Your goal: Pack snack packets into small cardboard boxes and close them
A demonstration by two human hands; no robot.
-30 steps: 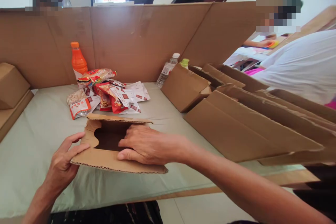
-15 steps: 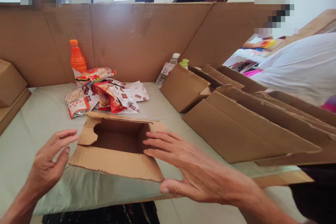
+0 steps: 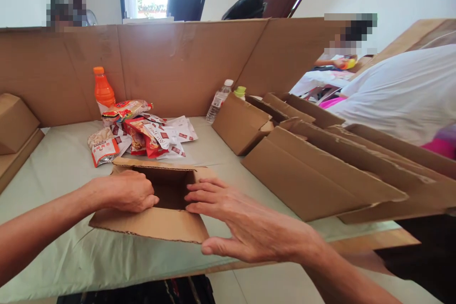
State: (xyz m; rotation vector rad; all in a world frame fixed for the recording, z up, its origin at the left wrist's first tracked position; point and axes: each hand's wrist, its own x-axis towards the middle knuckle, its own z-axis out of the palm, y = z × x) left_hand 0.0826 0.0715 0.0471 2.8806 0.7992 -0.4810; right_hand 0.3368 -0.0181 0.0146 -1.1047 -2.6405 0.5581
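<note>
An open cardboard box (image 3: 149,224) stands near the table's front edge, its front flap folded out toward me. My left hand (image 3: 130,191) reaches over the box's left side with fingers curled into the opening. It covers the left flap, and whether its fingertips hold anything is hidden. Stretched along the box's right side, my right hand (image 3: 231,216) has its fingers at the opening's right edge and its thumb apart by the front corner. Just behind the box lies a pile of snack packets (image 3: 142,135), some red and some white.
An orange drink bottle (image 3: 103,89) stands behind the packets, against a cardboard screen (image 3: 171,66). Several open boxes (image 3: 313,175) line the right side beside a clear bottle (image 3: 218,102). Another box (image 3: 16,123) sits at far left. A person in white (image 3: 409,90) is at right.
My left hand has moved right, from beside the box to over its left flap, and its fingers have curled. My right hand stays at the right side. The view has shifted slightly.
</note>
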